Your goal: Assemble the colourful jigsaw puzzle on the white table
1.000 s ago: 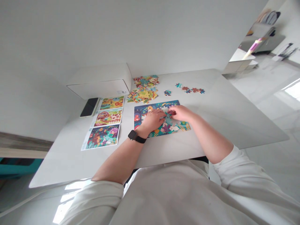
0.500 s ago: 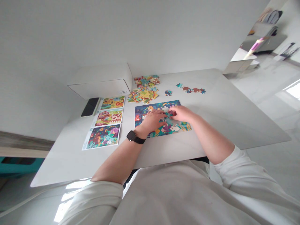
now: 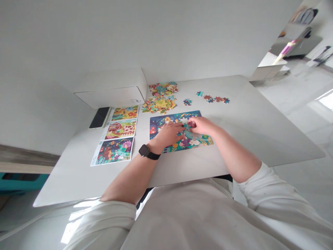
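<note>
A colourful jigsaw puzzle point(image 3: 200, 135), mostly joined, lies flat before me with a white rabbit near its lower right. Pale gaps show close to its upper middle. My left hand point(image 3: 169, 134) rests on the middle of the puzzle, palm down with fingers spread, and covers part of the picture. At the puzzle's right half, the bent thumb and fingers of my right hand point(image 3: 202, 125) pinch a small puzzle piece point(image 3: 191, 124), mostly hidden by the fingertips.
Behind the puzzle lie a heap of yellowish pieces point(image 3: 160, 103), one dark loose piece point(image 3: 187, 102) and several brown and blue pieces point(image 3: 218, 99). Picture sheets point(image 3: 120, 129), a phone point(image 3: 100, 117) and a white box point(image 3: 111, 98) are at the left. A wall backs the table.
My right hand's fingers have shifted very slightly at the same spot on the puzzle. My left hand stays put. The whole view has shifted a little.
</note>
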Available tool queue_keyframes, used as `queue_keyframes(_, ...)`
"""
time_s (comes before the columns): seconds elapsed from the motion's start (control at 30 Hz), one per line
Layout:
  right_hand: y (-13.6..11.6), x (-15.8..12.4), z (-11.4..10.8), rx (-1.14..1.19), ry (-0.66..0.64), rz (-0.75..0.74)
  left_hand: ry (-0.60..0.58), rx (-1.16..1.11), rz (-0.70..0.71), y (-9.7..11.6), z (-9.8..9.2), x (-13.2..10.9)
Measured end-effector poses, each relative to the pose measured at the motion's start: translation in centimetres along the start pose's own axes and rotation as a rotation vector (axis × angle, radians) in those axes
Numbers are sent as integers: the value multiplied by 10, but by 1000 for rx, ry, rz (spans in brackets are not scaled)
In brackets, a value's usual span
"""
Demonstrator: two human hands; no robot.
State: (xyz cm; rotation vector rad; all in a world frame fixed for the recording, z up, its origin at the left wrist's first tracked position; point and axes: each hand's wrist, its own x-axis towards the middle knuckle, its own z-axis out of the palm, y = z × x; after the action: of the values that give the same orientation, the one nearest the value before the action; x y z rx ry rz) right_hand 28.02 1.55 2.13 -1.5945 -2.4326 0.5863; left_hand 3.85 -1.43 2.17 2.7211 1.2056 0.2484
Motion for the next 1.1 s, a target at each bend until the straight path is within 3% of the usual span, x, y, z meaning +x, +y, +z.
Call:
queue_keyframes(0.63,-4,2,-11,0,-76,30,-29,10,29,4,-4,-2)
queue_keyframes(0.8,3,0,-11,53,-77,7,22,20,20,1,1,-3)
queue_keyframes(1.03,24,-5,-22,41,86,178,16,-29,-27,-15,12,-2)
queue_keyframes(1.1,25,-4,-22,15,78,192,5,-25,-42,-17,13,-1)
